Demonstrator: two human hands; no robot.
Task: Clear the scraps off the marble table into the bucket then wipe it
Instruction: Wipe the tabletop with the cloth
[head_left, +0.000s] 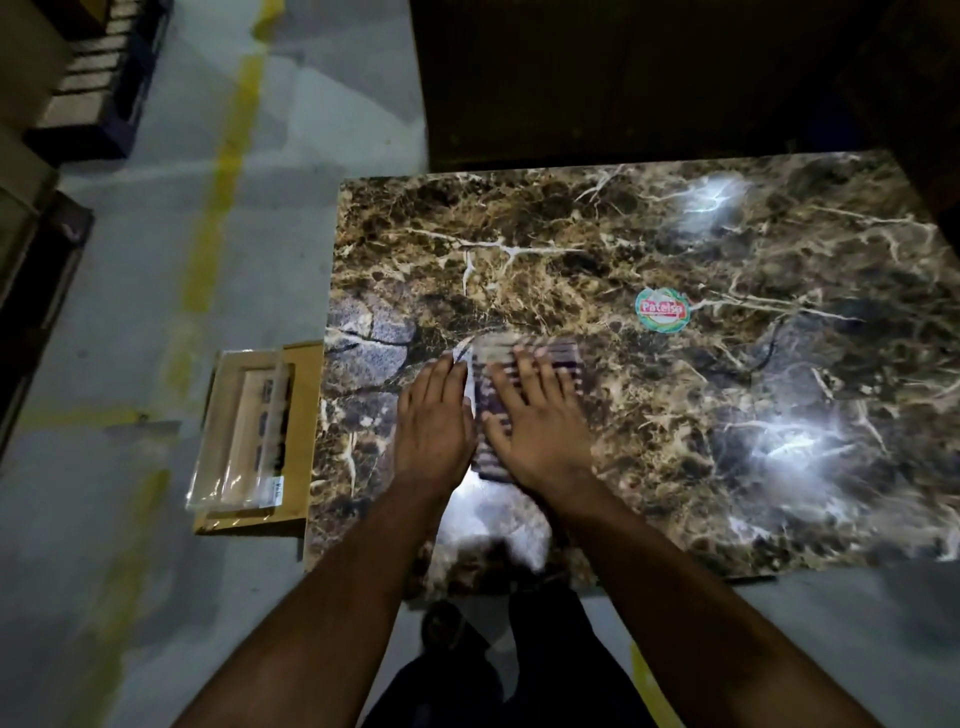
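Head view, table: the marble table (597, 249) fills the right of frame; its surface shows glare patches and a round sticker (662, 309), and no loose scraps can be made out on it.
Head view, cloth: a striped cloth (524, 364), blurred, lies flat on the marble near the front-left part of the top, under and between the hands.
Head view, left hand: the left hand (434, 421) lies flat on the marble with fingers straight, its fingertips at the cloth's left edge; nothing is gripped.
Head view, right hand: the right hand (535, 415) is spread flat on top of the cloth, fingers straight and pressing down, not curled round it.
Head view, bucket: no bucket is in view, so its place cannot be told.
Head view, floor: a flat cardboard piece (301, 441) with a clear plastic packet (244, 436) on it lies on the floor just beside the table's left edge.
Progress: the clearing step looks done, judging by the bare marble; the wiping appears under way near the front-left.
Left to do: likely the far and right stretches of the top, though wiped and unwiped areas cannot be told apart here.
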